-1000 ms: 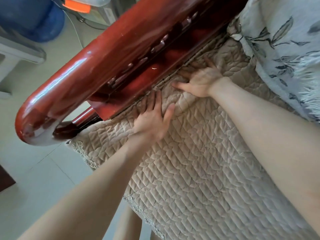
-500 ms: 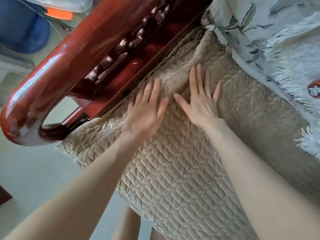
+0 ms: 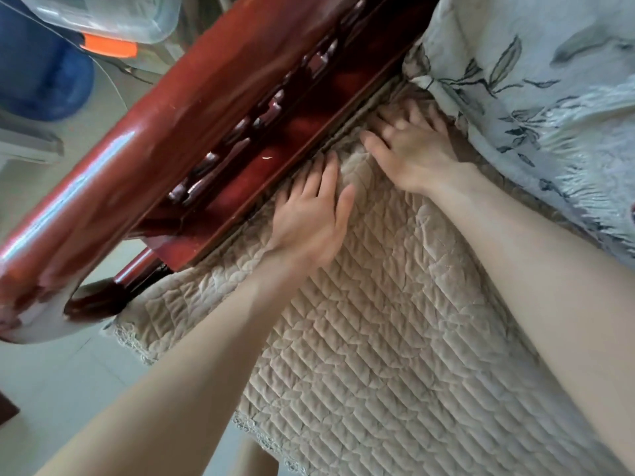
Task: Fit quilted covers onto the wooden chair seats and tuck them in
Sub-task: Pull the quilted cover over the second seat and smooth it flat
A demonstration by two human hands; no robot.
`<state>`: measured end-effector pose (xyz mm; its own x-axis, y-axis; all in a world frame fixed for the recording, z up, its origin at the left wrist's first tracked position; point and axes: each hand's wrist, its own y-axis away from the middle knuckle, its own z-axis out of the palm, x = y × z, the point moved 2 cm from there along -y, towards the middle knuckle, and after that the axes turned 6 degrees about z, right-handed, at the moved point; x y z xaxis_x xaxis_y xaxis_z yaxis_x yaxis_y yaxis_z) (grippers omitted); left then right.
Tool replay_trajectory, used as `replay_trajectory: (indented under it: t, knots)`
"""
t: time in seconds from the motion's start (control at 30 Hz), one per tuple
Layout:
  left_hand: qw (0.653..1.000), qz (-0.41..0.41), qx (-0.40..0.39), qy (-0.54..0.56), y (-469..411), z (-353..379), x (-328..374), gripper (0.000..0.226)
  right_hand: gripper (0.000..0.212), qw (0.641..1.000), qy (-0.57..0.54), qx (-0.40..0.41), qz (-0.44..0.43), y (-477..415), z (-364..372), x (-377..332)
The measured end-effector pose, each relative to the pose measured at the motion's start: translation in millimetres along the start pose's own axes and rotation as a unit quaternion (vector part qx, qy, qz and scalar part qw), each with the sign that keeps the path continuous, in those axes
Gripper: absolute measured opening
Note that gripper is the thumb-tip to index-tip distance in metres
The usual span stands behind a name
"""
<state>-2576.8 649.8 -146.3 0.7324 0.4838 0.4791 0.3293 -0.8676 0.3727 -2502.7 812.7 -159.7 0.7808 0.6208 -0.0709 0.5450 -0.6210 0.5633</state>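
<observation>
Pressing down on the beige quilted cover [image 3: 378, 338], the left hand [image 3: 309, 221] lies palm-flat with its fingers straight and close together and the thumb angled out to the side. Its fingertips reach the narrow seam where the cover meets the red-brown wooden armrest frame [image 3: 178, 142], and they sit right against the wood's lower edge. Just beyond the left thumb, further along the same seam, the right hand [image 3: 412, 156] rests on the cover too, with its fingers spread wide and pointing into the corner. It is smeared by motion blur, so whether the fingertips go into the gap cannot be told; it holds nothing that shows.

The cover spreads over the seat behind both wrists and under both forearms, its stitched pattern a little puckered between the two hands. A lace trim [image 3: 130, 341] edges the cover on the far side of the left forearm, hanging over pale floor tiles [image 3: 51, 389]. A pale floral fabric [image 3: 536, 97] with grey leaves lies beside the right hand on its outer side, overlapping the cover. Past the armrest, well away from the left hand, stand a blue water jug [image 3: 37, 63] and a clear plastic container [image 3: 103, 18].
</observation>
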Motion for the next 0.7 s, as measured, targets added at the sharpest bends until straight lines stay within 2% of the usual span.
replay_trajectory:
  t: [0.1,0.17,0.27,0.4,0.5,0.7]
  knots:
    - [1.000,-0.007,-0.025,0.015,-5.0,-3.5,5.7,0.057,0.060,0.996,0.080,0.017,-0.022,-0.2,-14.2,-0.3]
    - [0.997,-0.020,-0.072,0.038,-3.3,-2.0,9.6,0.058,0.062,0.990,0.126,0.039,-0.056,3.3,-22.6,1.7]
    - [0.986,-0.038,-0.138,0.080,-7.4,4.2,6.5,0.061,0.069,0.986,0.136,0.006,-0.099,-2.4,-25.9,3.9]
    - [0.983,-0.051,-0.150,0.089,-22.6,10.8,-4.0,0.060,0.064,0.985,0.126,-0.061,-0.103,-19.7,-22.9,6.0]
    - [0.985,-0.040,-0.147,0.086,-35.1,14.2,-14.1,0.061,0.065,0.982,0.137,-0.075,-0.102,-29.0,-21.4,5.5]
    - [0.975,-0.095,-0.168,0.110,-58.5,17.6,-27.0,0.061,0.055,0.983,0.129,-0.034,-0.128,-32.0,-10.8,-0.6]
